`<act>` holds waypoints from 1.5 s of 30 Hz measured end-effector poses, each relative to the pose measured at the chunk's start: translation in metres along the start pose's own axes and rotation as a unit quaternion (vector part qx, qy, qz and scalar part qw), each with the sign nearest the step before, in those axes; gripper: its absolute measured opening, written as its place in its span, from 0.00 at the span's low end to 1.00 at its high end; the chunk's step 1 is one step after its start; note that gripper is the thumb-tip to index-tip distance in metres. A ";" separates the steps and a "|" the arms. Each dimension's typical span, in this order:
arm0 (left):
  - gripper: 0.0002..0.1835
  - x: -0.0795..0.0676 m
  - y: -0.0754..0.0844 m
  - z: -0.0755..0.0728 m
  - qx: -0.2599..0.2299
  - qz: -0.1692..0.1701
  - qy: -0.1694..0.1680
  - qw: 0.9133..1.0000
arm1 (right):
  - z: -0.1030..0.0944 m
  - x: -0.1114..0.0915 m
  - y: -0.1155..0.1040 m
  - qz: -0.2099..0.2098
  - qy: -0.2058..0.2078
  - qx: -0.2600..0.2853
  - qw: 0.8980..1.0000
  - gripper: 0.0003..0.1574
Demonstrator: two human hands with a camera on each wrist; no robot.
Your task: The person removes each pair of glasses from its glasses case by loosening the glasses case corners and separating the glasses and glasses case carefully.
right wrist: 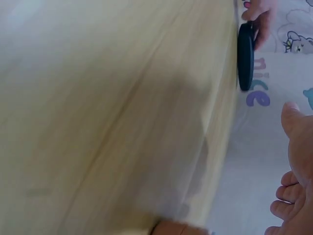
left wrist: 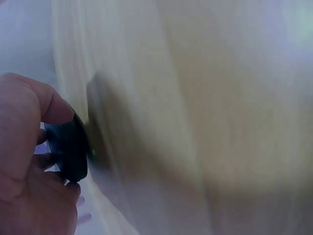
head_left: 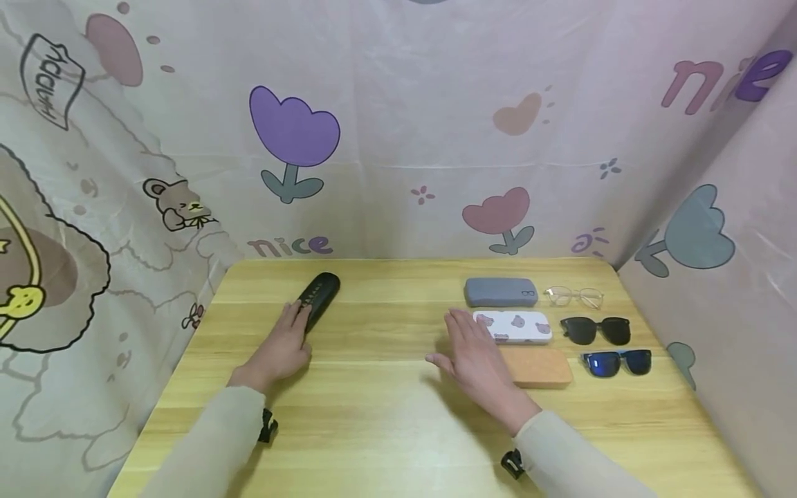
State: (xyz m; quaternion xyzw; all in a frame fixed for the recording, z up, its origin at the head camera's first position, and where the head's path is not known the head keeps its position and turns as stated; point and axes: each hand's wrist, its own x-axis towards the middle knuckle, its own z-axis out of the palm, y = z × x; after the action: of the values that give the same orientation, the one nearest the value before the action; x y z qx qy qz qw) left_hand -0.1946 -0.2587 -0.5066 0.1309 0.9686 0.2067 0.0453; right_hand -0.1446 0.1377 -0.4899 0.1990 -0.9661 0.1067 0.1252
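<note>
At the table's left side my left hand [head_left: 281, 351] holds a black glasses case [head_left: 324, 292]. In the left wrist view the thumb lies on one side of the black case [left wrist: 69, 149] and the fingers on the other. My right hand [head_left: 478, 363] is held out with nothing in it, fingers extended and thumb apart. It hovers beside a white bear-print glasses case [head_left: 523, 328] and an orange glasses case [head_left: 542, 368], partly covering their left ends; whether it touches them I cannot tell. Behind them lies a grey-blue glasses case [head_left: 498, 292].
Down the right side lie thin-framed clear glasses [head_left: 574, 297], black sunglasses [head_left: 596, 330] and blue-lensed sunglasses [head_left: 616, 363], each beside a case. A printed cloth [head_left: 386, 104] hangs behind the wooden table [head_left: 386, 415] and along both sides.
</note>
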 end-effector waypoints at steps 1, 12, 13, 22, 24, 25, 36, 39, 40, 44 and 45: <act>0.43 -0.001 0.003 0.003 0.003 0.005 0.001 1.000 | 0.000 0.003 -0.004 -0.002 -0.006 0.000 1.000 0.56; 0.40 -0.013 0.049 0.028 -0.007 0.066 -0.028 0.997 | 0.015 0.031 -0.040 -0.041 -0.033 -0.001 0.999 0.55; 0.39 -0.014 0.052 0.029 -0.009 0.073 -0.032 0.997 | 0.017 0.033 -0.042 -0.045 -0.036 0.002 0.998 0.55; 0.30 -0.021 0.066 0.034 -0.040 0.132 -0.038 0.990 | 0.032 0.038 -0.052 -0.098 -0.081 -0.010 0.992 0.54; 0.29 -0.021 0.068 0.035 -0.047 0.134 -0.038 0.989 | 0.035 0.036 -0.052 -0.108 -0.100 -0.018 0.989 0.54; 0.29 -0.022 0.068 0.036 -0.049 0.133 -0.035 0.989 | 0.036 0.035 -0.052 -0.111 -0.106 -0.023 0.988 0.53; 0.39 -0.029 0.076 0.042 -0.021 0.111 -0.014 0.994 | 0.043 0.020 -0.055 -0.114 -0.088 -0.049 0.988 0.49; 0.39 -0.031 0.077 0.044 -0.012 0.109 -0.012 0.994 | 0.042 0.012 -0.057 -0.110 -0.070 -0.051 0.990 0.49; 0.38 -0.031 0.078 0.044 -0.009 0.109 -0.013 0.994 | 0.043 0.009 -0.058 -0.109 -0.062 -0.053 0.991 0.49; 0.38 -0.034 0.083 0.047 -0.011 0.108 -0.016 0.994 | 0.044 -0.001 -0.062 -0.104 -0.030 -0.058 0.992 0.47; 0.38 -0.035 0.084 0.047 -0.012 0.109 -0.015 0.994 | 0.044 -0.003 -0.062 -0.104 -0.021 -0.060 0.993 0.46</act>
State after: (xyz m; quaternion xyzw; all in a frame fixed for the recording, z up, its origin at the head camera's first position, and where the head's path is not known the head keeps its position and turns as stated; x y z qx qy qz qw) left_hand -0.1345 -0.1759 -0.5140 0.2377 0.9452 0.2204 0.0385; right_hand -0.1251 0.0717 -0.5229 0.2926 -0.9473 0.0308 0.1268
